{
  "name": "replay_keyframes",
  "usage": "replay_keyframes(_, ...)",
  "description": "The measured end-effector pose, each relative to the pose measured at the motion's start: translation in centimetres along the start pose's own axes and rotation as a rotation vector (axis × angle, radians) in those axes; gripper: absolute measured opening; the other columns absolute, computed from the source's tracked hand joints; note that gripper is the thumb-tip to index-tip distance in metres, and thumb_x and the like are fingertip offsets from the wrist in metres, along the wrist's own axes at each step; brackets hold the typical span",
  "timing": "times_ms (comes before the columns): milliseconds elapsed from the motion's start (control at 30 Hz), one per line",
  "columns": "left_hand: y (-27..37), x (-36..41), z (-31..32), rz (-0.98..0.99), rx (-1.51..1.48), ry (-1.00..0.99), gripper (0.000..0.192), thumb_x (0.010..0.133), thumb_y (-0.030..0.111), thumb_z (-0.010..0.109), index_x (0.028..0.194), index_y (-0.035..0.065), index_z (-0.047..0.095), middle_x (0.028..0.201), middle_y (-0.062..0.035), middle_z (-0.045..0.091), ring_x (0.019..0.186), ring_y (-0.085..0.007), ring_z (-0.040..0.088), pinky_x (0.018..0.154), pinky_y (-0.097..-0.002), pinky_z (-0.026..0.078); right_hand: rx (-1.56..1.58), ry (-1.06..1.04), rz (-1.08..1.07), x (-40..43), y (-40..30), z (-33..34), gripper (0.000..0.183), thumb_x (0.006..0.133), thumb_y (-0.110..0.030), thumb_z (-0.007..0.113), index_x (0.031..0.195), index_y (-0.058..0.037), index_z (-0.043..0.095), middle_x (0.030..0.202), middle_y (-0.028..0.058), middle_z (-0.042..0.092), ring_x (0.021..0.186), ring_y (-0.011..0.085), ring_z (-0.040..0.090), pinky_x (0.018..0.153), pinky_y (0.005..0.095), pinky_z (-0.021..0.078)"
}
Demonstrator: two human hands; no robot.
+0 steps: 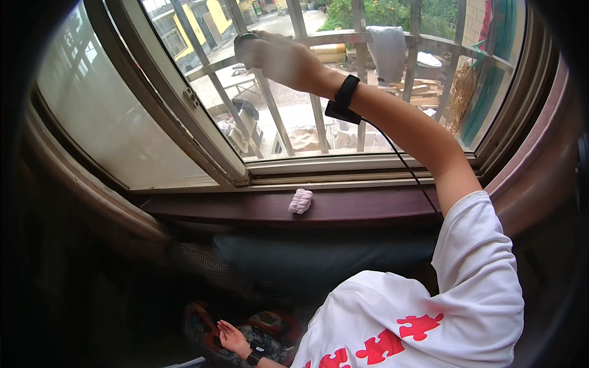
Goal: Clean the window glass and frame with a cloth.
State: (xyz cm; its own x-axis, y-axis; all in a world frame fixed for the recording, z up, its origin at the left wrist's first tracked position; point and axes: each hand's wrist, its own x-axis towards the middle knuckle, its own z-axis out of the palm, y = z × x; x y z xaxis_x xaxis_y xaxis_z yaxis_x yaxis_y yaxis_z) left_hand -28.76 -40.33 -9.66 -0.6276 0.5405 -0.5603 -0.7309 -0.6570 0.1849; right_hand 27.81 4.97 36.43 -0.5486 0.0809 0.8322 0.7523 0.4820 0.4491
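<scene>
My right hand, with a black band and small box at the wrist, is raised against the upper left part of the window pane. Its fingers are closed around a dark object whose kind I cannot tell; the hand is partly blurred. Low in the view, my left hand hangs beside my body, palm up, fingers apart, holding nothing, with a black band on its wrist. A pink gathered fabric scrunchie lies on the dark red window sill, below the frame.
A frosted sliding pane stands at the left, with a latch on the neighbouring frame. Metal bars run outside the glass, and a grey cloth hangs over them. A black cable trails from my right wrist. Dark padding lies under the sill.
</scene>
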Motion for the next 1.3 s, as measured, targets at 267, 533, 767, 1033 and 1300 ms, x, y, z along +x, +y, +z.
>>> replay_keyframes(267,9.5,-2.0,-14.1,0.220,-0.412,0.041,0.050,0.106,0.020,0.036,0.150,-0.0003,0.049,0.155,-0.0225,0.049,0.142,-0.0429,0.046,0.119,-0.0564,0.040,-0.120,0.068,-0.032,-0.2,-0.1,0.9,0.038,0.096,-0.027,0.069,0.134,-0.0320,0.065,0.146,-0.0059,0.053,0.136,0.0215,0.056,0.096,0.0336,0.0631)
replay_keyframes(533,5.3,-6.0,-10.2,0.020,-0.107,-0.360,0.037,0.104,0.025,0.052,0.131,0.0032,0.066,0.122,-0.0092,0.072,0.113,-0.0235,0.067,0.104,-0.0366,0.051,0.029,0.001,-0.075,-0.1,-0.4,-1.5,0.049,0.083,-0.018,0.072,0.132,-0.0163,0.061,0.140,0.0072,0.055,0.134,0.0279,0.052,0.101,0.0365,0.0554)
replay_keyframes(767,5.5,-3.6,-12.9,-0.347,-0.073,-0.035,0.020,0.101,0.023,0.062,0.090,0.0071,0.069,0.075,-0.0008,0.061,0.067,-0.0113,0.059,0.060,-0.0230,0.050,0.012,0.020,-0.087,0.3,-0.9,-1.2,0.046,0.081,-0.017,0.071,0.126,-0.0134,0.064,0.138,0.0094,0.055,0.133,0.0273,0.052,0.107,0.0349,0.0516)
replay_keyframes(1033,-6.0,-8.6,-8.8,-0.619,0.641,0.166,0.021,0.104,0.026,0.066,0.097,0.0063,0.069,0.085,-0.0052,0.069,0.068,-0.0117,0.063,0.053,-0.0219,0.050,0.499,0.082,0.188,3.7,-8.8,9.5,0.057,0.090,-0.019,0.072,0.142,-0.0135,0.048,0.139,0.0068,0.059,0.122,0.0326,0.062,0.096,0.0422,0.0582)
replay_keyframes(1300,-4.6,-17.5,-7.9,-0.400,1.325,-0.029,0.020,0.102,0.008,0.062,0.119,-0.0014,0.063,0.110,-0.0161,0.070,0.091,-0.0260,0.069,0.080,-0.0357,0.059,0.971,0.470,0.901,1.9,-20.2,16.2,0.055,0.086,-0.010,0.071,0.137,-0.0035,0.050,0.120,0.0295,0.063,0.104,0.0505,0.064,0.088,0.0498,0.0529)
